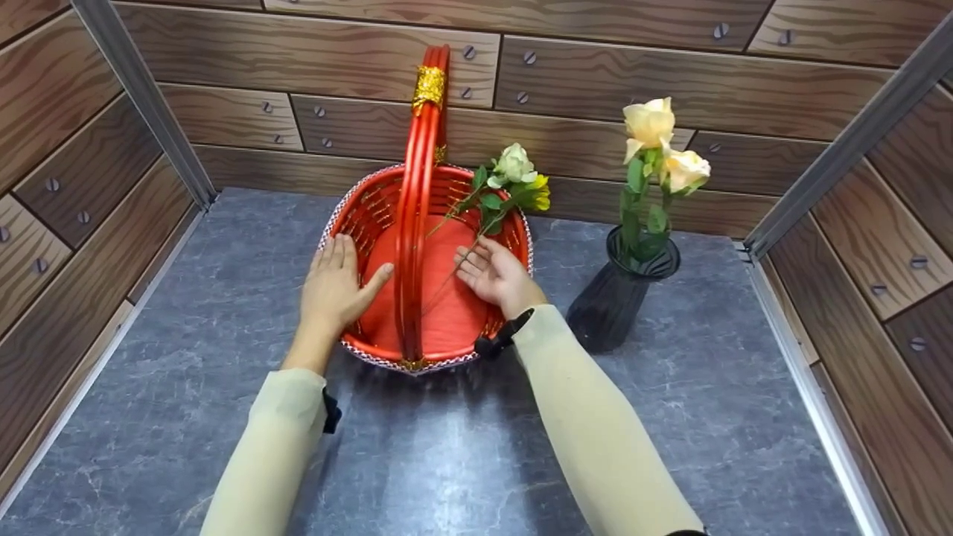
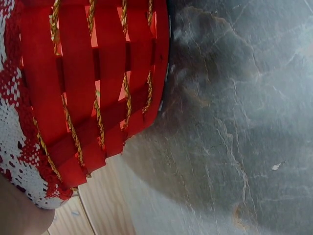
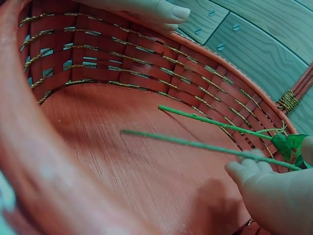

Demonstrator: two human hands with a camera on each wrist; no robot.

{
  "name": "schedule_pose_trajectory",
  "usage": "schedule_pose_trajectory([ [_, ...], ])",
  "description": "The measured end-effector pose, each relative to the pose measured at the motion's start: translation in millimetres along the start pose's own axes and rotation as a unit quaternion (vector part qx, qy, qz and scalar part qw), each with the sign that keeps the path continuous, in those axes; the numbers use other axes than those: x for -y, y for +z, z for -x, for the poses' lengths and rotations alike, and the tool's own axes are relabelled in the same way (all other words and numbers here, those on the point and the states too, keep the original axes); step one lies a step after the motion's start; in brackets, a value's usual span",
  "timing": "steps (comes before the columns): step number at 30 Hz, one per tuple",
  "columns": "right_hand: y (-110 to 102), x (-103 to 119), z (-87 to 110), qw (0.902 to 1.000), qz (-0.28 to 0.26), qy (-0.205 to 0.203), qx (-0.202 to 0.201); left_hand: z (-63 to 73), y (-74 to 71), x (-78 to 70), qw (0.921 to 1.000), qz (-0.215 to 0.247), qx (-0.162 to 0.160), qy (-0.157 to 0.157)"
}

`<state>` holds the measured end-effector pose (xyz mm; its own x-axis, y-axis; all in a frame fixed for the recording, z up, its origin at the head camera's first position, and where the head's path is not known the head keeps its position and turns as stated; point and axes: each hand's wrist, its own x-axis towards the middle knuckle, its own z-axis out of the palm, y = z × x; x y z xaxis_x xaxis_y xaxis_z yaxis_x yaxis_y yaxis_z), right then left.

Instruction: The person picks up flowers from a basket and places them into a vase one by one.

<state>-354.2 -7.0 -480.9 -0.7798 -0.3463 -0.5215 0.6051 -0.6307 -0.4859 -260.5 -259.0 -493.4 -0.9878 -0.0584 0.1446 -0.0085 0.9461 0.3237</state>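
Note:
A red woven basket [image 1: 372,327] with a tall arched handle [image 1: 417,186] stands upright on the grey surface. My left hand [image 1: 333,286] rests on its left rim, fingers straight and thumb spread over the inside. Inside the basket at the right, my right hand [image 1: 499,279], palm turned up, pinches the thin green stem of a yellow flower [image 1: 537,193] near its fingertips. That stem [image 3: 190,143] slants down over the basket's red floor. A white rose [image 1: 514,164] leans on the far right rim, its stem [image 3: 210,120] also inside the basket.
To the right of the basket, a dark ribbed vase [image 1: 610,313] holds two pale peach roses [image 1: 649,123]. Wood-patterned panels [image 1: 595,82] close the back and both sides, with metal strips [image 1: 141,104] at the corners.

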Motion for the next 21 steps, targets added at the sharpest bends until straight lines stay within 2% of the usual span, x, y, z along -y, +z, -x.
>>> schedule_pose_trajectory([
  [9,1.0,2.2,3.7,0.9993,-0.037,-0.011,-0.006,-0.9,-0.6,-1.8,1.0000,0.002,-0.003,-0.001],
  [17,-1.4,0.5,0.6,0.9988,-0.013,-0.045,0.010,0.0,1.9,-2.0,1.0000,0.000,0.000,-0.002],
  [21,0.3,-0.1,0.0,0.9984,0.003,-0.050,0.025,-0.6,1.6,-1.1,1.0000,-0.002,-0.006,-0.002],
])
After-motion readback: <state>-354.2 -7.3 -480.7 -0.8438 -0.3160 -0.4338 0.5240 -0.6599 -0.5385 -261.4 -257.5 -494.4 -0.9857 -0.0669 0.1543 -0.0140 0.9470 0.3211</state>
